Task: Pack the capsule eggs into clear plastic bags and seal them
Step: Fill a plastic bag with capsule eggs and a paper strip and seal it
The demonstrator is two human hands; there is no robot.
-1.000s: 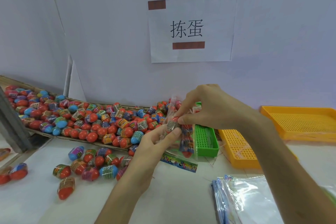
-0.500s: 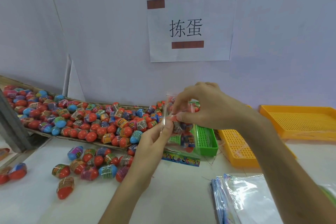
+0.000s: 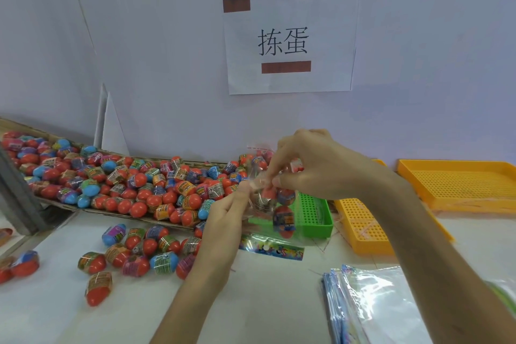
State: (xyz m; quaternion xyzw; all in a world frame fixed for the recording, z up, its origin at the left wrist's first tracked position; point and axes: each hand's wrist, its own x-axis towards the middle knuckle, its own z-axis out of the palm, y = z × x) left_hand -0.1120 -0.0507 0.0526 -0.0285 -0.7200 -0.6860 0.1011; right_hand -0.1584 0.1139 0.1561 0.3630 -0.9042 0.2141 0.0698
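While I watch through the head camera, both hands meet above the tabletop, and I log the scene as follows.

Bag: a clear plastic bag hangs upright between the hands, in front of the green tray, its printed header strip at the bottom, just above the tabletop.
Eggs in bag: several capsule eggs show through the film; I cannot count them for glare.
Left hand: my left hand pinches the bag's upper edge between thumb and fingertips.
Right hand: my right hand is curled over the top of the bag, thumb and forefinger pinching the film; it looks closed on the bag mouth, though the film blurs there.
Loose eggs: a small cluster of eggs lies on the tabletop left of my left forearm.
Supply: a long cardboard tray against the wall holds a heap of eggs.
Spare bags: a stack of empty bags lies at lower right.
Yellow trays: two perforated yellow trays sit at the right.
Sign: a paper sign is fixed to the wall.
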